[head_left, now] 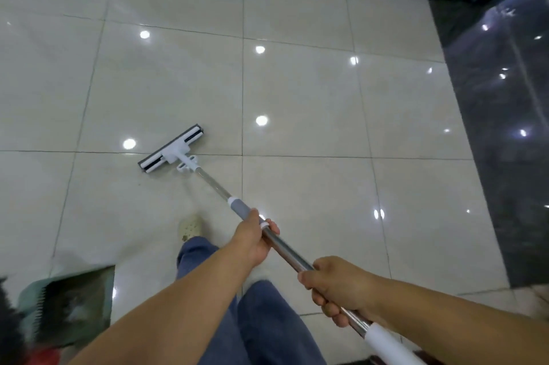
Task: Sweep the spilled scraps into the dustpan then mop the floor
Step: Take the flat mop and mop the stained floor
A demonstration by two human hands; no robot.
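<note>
Floor: the glossy cream tiled floor [312, 103] looks hard and slick, so expect easy glide and watch your footing.
Mop: your long steel-poled mop [214, 183] slants from your hands down to the tiles ahead. Judge it light and stiff, with smooth metal that may slip in your grip.
Dustpan: the green plastic dustpan [74, 305] sits at lower left, well apart; its contents are blurred.
Mop head: the flat white-and-grey mop head [171, 149] lies flat across a grout line.
Right hand: your right hand [335, 287] wraps bare steel near the white end grip [383, 338].
Left hand: your left hand [255, 238] clasps the pole at the grey sleeve [242, 207], probably the surer purchase.
</note>
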